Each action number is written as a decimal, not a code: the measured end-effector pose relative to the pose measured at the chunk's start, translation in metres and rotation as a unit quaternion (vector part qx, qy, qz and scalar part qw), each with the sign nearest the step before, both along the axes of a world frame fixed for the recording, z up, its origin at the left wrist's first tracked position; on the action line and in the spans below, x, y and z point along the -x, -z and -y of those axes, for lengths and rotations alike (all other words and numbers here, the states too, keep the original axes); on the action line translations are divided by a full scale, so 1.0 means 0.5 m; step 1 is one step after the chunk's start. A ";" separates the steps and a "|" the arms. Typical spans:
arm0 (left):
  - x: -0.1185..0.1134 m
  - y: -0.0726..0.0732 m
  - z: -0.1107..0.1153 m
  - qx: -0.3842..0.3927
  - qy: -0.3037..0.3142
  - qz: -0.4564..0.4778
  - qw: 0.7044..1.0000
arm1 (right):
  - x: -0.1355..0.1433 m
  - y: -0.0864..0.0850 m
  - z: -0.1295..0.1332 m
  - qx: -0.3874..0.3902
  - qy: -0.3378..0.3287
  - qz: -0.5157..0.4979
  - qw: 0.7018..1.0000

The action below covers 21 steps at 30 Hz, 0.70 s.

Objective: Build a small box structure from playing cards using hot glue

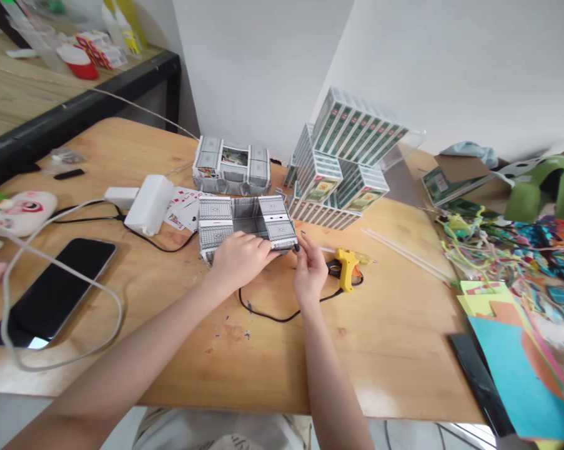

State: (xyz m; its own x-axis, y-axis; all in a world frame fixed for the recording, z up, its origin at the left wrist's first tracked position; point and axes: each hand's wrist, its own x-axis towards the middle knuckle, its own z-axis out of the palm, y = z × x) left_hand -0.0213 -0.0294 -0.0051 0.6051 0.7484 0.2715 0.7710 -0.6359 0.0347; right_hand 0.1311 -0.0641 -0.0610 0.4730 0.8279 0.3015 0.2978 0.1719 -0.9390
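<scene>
This looks like a small craft workshop or hobby corner beside pale walls [263,56]: a wooden worktop [394,350] carries a yellow glue gun [346,269], 2 box-like forms covered in playing cards [210,214] and stacked small boxes [356,134]. Coloured paper sheets [520,369] and a blurred bright tangle [478,240], perhaps craft trimmings, crowd the right side.

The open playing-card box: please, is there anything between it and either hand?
Nothing visible stands in the way: the left hand is on the near side of the open playing-card box, and the right hand is at its near right corner. The yellow glue gun lies aside, right of the right hand.
</scene>
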 end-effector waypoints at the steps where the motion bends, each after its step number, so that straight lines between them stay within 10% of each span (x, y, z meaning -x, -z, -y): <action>1: 0.000 0.000 -0.001 0.003 -0.001 -0.001 1.000 | -0.002 -0.001 0.002 -0.008 -0.007 0.031 0.999; 11: -0.011 -0.020 -0.016 0.082 -0.034 -0.021 0.996 | -0.005 -0.004 0.003 -0.052 0.011 0.200 0.978; 21: 0.069 -0.026 -0.062 0.106 0.127 0.029 0.986 | 0.030 -0.056 0.094 -0.006 -0.004 0.170 0.985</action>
